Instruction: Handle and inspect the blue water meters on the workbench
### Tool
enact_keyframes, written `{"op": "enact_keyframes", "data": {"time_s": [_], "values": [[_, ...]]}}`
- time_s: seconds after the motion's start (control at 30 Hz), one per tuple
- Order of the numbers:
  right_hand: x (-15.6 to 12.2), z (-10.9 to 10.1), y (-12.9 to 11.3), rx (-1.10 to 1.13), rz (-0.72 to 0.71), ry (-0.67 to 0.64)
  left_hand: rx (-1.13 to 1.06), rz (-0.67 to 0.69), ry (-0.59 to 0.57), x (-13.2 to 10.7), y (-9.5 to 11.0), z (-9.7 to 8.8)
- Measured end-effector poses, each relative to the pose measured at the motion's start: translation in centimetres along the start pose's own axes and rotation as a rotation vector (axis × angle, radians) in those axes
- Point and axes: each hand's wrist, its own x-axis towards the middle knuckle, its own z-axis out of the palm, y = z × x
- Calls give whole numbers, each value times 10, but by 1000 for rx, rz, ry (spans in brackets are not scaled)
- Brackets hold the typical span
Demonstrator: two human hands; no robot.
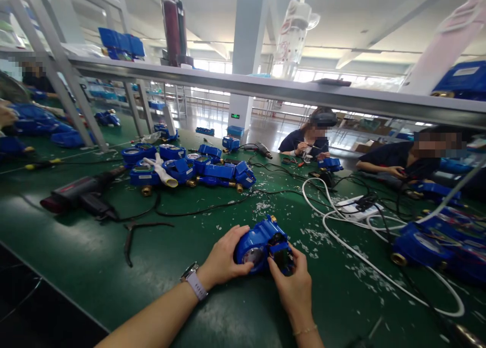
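A blue water meter (257, 239) with a round dial and a brass fitting lies on the green table (159, 277) in front of me. My left hand (224, 257), a watch on its wrist, cups the meter's left side. My right hand (292, 279) grips the meter's right end, fingers at a small dark opening in the blue cover. Both hands hold the same meter just above the table.
Several blue meters (190, 168) are heaped at the table's middle. A black heat gun (81, 191) and pliers (131, 236) lie left. White cables (353, 236), a power strip (355, 206) and more meters (436, 244) are right. Two people work across the table.
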Motion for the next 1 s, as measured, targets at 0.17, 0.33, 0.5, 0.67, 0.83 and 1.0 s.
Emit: {"op": "enact_keyframes", "data": {"time_s": [0.17, 0.33, 0.5, 0.67, 0.83, 1.0], "values": [[0, 4, -2, 82, 21, 18, -2, 26, 24, 4, 0, 2], [-2, 6, -10, 25, -35, 63, -23, 26, 39, 5, -2, 1], [-4, 3, -6, 14, -34, 23, 47, 72, 18, 4, -4, 4], [-4, -2, 2, 19, -20, -76, 150, 155, 3, 4, -2, 7], [-2, -9, 3, -45, -109, -168, 163, 163, 20, 6, -6, 5], [-2, -13, -1, -78, -184, -239, 185, 113, 80, 10, -16, 2]]}}
